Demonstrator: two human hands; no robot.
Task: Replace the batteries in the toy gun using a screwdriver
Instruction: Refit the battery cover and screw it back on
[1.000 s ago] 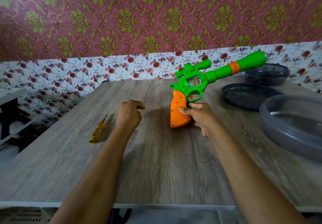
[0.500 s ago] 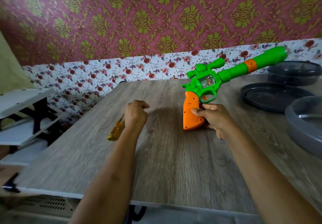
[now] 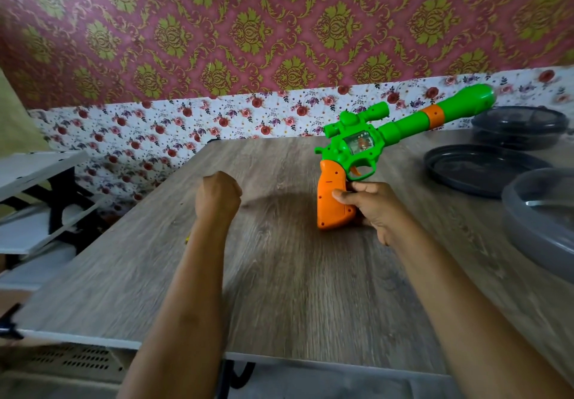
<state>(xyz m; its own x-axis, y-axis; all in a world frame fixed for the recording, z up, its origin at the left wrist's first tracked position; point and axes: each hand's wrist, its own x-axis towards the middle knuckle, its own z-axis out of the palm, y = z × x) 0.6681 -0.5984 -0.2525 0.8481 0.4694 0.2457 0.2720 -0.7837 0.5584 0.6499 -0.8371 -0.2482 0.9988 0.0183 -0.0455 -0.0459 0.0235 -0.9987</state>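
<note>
On a grey wood-grain table (image 3: 295,290) stand three dark round plastic containers (image 3: 484,168) and one green-and-orange plastic toy gun (image 3: 366,150), propped upright on its grip. The right hand (image 3: 372,209) grasps that grip; the left hand (image 3: 217,196) hovers clenched, contents unseen.

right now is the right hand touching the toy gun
Touching. The head view shows the right hand gripping the toy gun by its orange handle.

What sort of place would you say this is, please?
Probably a room in a home: patterned wallpaper behind a wood-grain table, with dark plastic dishes at its right.
</note>
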